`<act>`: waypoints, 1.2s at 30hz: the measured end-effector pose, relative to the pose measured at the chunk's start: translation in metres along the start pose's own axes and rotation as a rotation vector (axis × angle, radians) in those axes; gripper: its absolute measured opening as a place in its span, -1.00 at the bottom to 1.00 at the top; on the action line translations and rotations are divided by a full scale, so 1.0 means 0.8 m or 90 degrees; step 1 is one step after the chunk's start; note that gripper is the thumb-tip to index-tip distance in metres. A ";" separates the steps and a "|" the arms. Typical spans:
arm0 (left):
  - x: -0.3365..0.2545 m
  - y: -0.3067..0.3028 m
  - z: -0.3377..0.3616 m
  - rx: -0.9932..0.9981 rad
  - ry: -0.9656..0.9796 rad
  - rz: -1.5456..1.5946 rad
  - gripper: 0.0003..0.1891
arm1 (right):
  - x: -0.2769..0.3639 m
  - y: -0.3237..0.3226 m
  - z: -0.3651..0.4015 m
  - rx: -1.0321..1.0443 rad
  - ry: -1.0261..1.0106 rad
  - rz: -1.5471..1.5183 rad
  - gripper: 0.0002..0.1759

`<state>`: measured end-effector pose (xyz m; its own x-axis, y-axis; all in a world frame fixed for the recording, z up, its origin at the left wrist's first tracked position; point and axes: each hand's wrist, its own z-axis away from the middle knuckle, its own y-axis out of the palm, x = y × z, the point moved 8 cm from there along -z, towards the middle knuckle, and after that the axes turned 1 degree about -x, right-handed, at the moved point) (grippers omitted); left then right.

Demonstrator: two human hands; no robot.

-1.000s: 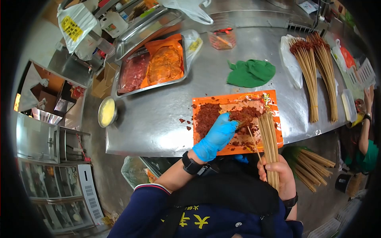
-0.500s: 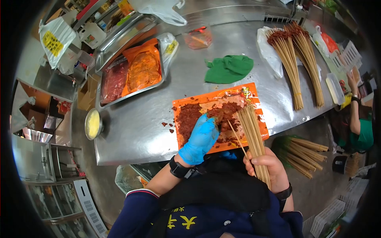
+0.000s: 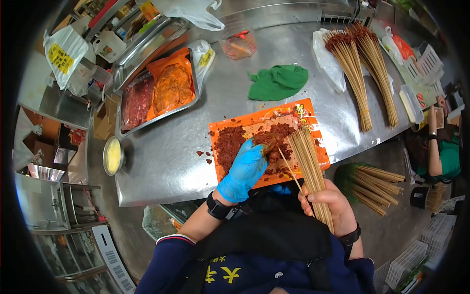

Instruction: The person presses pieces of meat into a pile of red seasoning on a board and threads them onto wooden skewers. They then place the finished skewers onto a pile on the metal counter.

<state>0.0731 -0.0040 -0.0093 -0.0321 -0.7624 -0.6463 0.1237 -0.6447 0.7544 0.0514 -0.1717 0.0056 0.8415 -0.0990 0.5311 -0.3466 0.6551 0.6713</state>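
Note:
My left hand (image 3: 243, 171), in a blue glove, has its fingers closed around dark red marinated meat (image 3: 272, 156) above a flat orange bag (image 3: 320, 153). More chopped red meat (image 3: 229, 149) is spread over the bag. In my bare right hand (image 3: 337, 205) is a thick bundle of bamboo skewers (image 3: 309, 161), fanned slightly toward the bag. One single skewer (image 3: 290, 169) stands apart from the bundle, held at the thumb and fingers, its tip right at the meat in my left hand.
A green cloth (image 3: 278, 82) lies behind the bag. Skewers with meat (image 3: 360, 78) rest at the back right. A metal tray (image 3: 195, 100) holds more meat on the left, near a bowl of yellow stuff (image 3: 113, 156). Bundled skewers (image 3: 374, 188) stand below the table; another person's arm (image 3: 433, 154) is at right.
The view has shifted slightly. My hands keep nearly the same pose, with the single skewer's tip still at the meat. At right, the other person's hand has moved lower.

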 end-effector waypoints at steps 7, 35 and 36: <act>0.007 -0.004 0.001 0.005 -0.030 0.043 -0.59 | 0.004 0.005 0.002 -0.020 -0.011 0.019 -0.79; 0.005 -0.016 -0.001 -0.092 -0.057 0.017 -0.67 | 0.004 0.003 -0.003 -0.015 -0.025 -0.045 -0.80; 0.008 -0.021 0.000 -0.056 -0.067 0.030 -0.68 | 0.005 0.003 -0.003 -0.014 -0.027 -0.044 -0.80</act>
<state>0.0710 0.0021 -0.0262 -0.1280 -0.7959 -0.5917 0.2144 -0.6047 0.7670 0.0550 -0.1690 0.0084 0.8449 -0.1754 0.5054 -0.2785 0.6624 0.6955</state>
